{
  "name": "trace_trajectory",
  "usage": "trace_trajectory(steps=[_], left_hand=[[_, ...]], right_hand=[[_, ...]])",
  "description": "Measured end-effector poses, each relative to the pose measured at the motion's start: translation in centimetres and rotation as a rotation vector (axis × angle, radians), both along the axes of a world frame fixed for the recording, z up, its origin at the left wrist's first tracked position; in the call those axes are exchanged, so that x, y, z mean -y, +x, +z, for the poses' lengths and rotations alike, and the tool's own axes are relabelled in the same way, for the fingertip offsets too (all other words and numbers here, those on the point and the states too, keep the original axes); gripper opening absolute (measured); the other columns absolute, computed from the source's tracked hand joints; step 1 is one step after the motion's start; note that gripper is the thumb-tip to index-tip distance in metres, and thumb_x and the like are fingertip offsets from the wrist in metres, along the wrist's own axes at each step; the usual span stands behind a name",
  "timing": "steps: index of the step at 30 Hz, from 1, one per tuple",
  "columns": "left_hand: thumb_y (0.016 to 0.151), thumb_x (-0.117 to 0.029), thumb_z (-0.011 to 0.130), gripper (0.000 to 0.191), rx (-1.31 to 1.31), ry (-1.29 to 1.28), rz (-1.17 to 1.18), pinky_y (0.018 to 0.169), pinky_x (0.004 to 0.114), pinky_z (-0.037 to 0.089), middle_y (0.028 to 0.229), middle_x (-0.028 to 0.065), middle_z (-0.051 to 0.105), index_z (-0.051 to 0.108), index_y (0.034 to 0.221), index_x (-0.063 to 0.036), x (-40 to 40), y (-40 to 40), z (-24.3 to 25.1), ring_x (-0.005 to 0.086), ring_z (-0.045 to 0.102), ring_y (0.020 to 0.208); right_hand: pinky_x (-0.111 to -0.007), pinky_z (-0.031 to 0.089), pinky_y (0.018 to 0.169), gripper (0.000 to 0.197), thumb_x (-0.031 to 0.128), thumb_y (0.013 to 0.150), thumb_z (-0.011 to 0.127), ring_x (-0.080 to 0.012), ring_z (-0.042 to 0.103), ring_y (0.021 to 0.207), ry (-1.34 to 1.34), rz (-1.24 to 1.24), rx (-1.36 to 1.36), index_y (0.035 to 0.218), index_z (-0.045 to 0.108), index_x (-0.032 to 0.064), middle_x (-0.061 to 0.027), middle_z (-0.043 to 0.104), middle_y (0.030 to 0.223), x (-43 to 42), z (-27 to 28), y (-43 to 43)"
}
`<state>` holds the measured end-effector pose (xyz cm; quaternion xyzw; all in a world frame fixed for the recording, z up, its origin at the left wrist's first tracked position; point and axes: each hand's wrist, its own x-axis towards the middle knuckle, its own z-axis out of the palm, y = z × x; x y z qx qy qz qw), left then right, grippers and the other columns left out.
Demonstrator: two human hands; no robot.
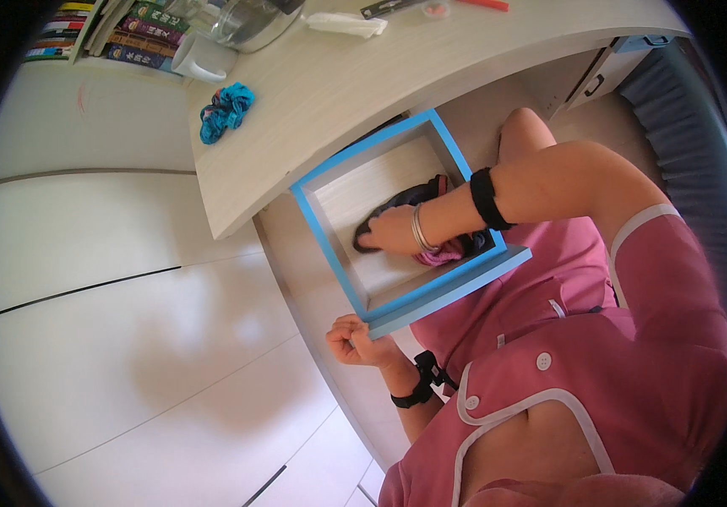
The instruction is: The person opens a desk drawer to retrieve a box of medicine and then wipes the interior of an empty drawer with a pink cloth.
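Note:
An open drawer [401, 310] with blue edges is pulled out from under the wooden desk. My left hand [356, 342] is curled at the near left corner of its blue front panel [455, 293], fingers closed at the edge. Inside the drawer, my right hand [392, 231] has its fingers on a black item [395, 201] with a reddish end, whose kind I cannot tell. Pink fabric [442, 255] lies partly under that hand and wrist, with something dark beside it. The right palm and part of the contents are hidden.
On the desk [338, 82] are a teal scrunchie [227, 113], a white mug [203, 57], a glass pot [255, 25], a white packet [345, 24] and a red object [487, 4]. Books [141, 38] stand behind. White cabinet fronts [116, 304] are at left, my lap at right.

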<state>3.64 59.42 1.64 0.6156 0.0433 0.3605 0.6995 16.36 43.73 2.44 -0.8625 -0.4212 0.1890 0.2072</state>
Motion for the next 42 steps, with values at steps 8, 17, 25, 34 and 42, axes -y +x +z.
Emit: trace_trajectory(steps=[8,17,25,34,42], left_hand=[[0.063,0.001,0.042,0.012,0.015,0.097,-0.047,0.055,0.022,0.03,0.06,0.0066,0.04,0.033,0.067,-0.0056,-0.2,0.0,-0.1,0.0118,0.034,0.058],[0.06,0.002,0.042,0.015,-0.015,0.144,-0.027,0.054,0.023,0.03,0.058,0.0064,0.036,0.031,0.067,-0.0058,1.0,-0.2,0.8,0.013,0.034,0.057],[0.056,0.005,0.04,0.016,0.028,0.066,0.075,0.052,0.023,0.028,0.055,0.007,0.038,0.03,0.063,-0.0057,0.6,0.0,0.9,0.0127,0.034,0.054],[0.053,0.007,0.04,0.017,0.027,0.108,-0.007,0.051,0.023,0.029,0.054,0.0067,0.037,0.03,0.059,-0.0056,0.1,-1.6,0.5,0.0128,0.034,0.052],[0.055,0.008,0.04,0.018,0.055,0.156,0.011,0.051,0.024,0.03,0.053,0.0058,0.037,0.03,0.06,-0.0052,0.3,-2.2,0.8,0.0128,0.034,0.052]], right_hand=[[-0.045,0.047,0.072,0.024,0.01,0.075,0.053,-0.0407,0.06,0.081,0.07,0.05,-0.29,0.093,0.056,-0.0058,-0.0263,0.061,0.087,-4.2,-0.2,-0.7],[-0.047,0.043,0.074,0.026,0.016,0.079,0.051,-0.0364,0.059,0.088,0.059,0.448,-0.334,0.095,0.061,-0.0013,-0.0227,0.062,0.095,-3.8,-2.5,-0.4],[-0.063,0.029,0.086,0.023,0.028,0.078,0.055,-0.025,0.051,0.108,-0.427,0.476,0.079,0.091,0.068,0.0142,-0.0077,0.059,0.108,4.1,-1.3,-2.2],[-0.046,0.037,0.078,0.022,0.033,0.069,0.06,-0.023,0.045,0.1,-0.161,0.281,0.636,0.083,0.066,0.0174,-0.0043,0.052,0.099,7.5,-1.0,-2.1],[-0.042,0.045,0.084,0.033,0.029,0.075,0.059,-0.0304,0.053,0.098,0.079,-0.226,0.448,0.093,0.056,0.0023,-0.0162,0.052,0.102,9.0,3.4,3.6]])
